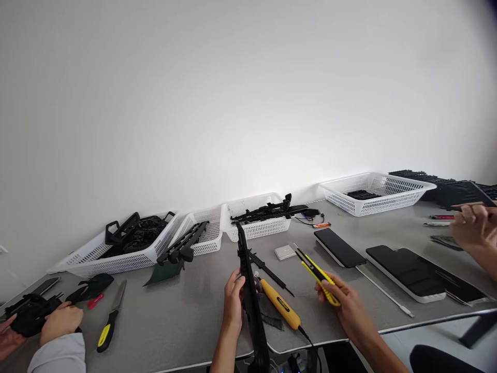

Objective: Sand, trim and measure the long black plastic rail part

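My left hand is closed round a long black plastic part, held upright with its lower end past the table's front edge. In my right hand is a yellow utility knife, its tip pointing up and to the left, apart from the plastic part. Between my hands lies a yellow corded power tool marked with dark lettering. Behind it rests a black caliper-like tool, partly hidden by the plastic part. A small whitish block sits just beyond the knife's tip.
White baskets with black parts line the wall: left, middle and right. Phones and a white cable lie to the right. Co-workers' hands work at both sides. A yellow-black knife lies left.
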A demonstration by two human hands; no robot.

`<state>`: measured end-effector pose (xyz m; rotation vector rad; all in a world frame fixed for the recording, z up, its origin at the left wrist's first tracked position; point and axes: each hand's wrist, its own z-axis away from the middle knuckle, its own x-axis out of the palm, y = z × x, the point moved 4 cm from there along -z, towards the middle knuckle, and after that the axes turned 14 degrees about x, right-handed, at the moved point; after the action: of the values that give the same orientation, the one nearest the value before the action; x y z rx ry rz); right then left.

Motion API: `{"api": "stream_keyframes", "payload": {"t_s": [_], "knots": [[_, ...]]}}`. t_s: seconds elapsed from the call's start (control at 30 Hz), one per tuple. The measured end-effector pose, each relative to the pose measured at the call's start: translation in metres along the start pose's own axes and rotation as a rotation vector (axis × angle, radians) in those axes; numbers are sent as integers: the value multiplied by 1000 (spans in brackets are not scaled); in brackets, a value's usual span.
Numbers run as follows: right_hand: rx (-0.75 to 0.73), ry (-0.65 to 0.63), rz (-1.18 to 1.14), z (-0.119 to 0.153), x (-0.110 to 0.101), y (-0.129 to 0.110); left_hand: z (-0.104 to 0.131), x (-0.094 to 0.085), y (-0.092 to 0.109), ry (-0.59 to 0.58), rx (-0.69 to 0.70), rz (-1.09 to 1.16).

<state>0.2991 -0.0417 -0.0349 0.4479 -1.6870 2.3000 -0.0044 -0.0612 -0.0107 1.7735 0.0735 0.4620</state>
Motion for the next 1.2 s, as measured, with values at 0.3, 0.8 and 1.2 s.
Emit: {"api": "stream_keyframes", "payload": {"t_s": [0.3,0.8,1.2], "knots": [[51,17,-223,6,-5,-9,-2,2,0,8,21,-56],[25,-45,96,9,7,-9,-4,5,4,-12,71,-117],[-19,-109,368,14,15,-9,0,5,5,-25,85,-146]]}}
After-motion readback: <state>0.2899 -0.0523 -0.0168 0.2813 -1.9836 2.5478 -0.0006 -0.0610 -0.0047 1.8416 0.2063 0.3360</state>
